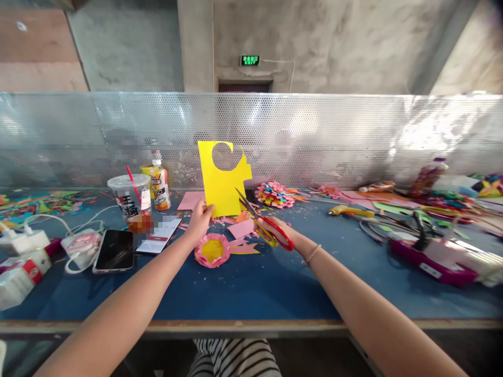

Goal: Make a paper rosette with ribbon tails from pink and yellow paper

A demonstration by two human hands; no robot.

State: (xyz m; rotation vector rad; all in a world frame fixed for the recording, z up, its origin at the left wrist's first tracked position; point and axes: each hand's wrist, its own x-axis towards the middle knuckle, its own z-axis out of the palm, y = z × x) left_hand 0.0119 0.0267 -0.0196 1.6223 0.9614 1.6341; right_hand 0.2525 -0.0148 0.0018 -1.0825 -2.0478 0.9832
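Observation:
My left hand (pixel 199 220) holds a yellow paper sheet (pixel 222 180) upright by its lower left corner. A round hole is cut out near the sheet's top. My right hand (pixel 280 230) grips red-and-yellow-handled scissors (pixel 262 222), whose blades are parted at the sheet's lower right edge. Below the sheet, on the blue table (pixel 251 288), lies a pink paper flower with a yellow centre (pixel 212 250), with pink and yellow scraps around it.
At the left are two phones (pixel 115 250), a lidded cup with a red straw (pixel 129 198), a drink bottle (pixel 160 186), chargers and cables. A multicoloured paper flower (pixel 274 194) lies behind the scissors. A glue gun (pixel 348 211), paper strips and a magenta box (pixel 432 260) fill the right. A perforated metal screen (pixel 353 136) backs the table.

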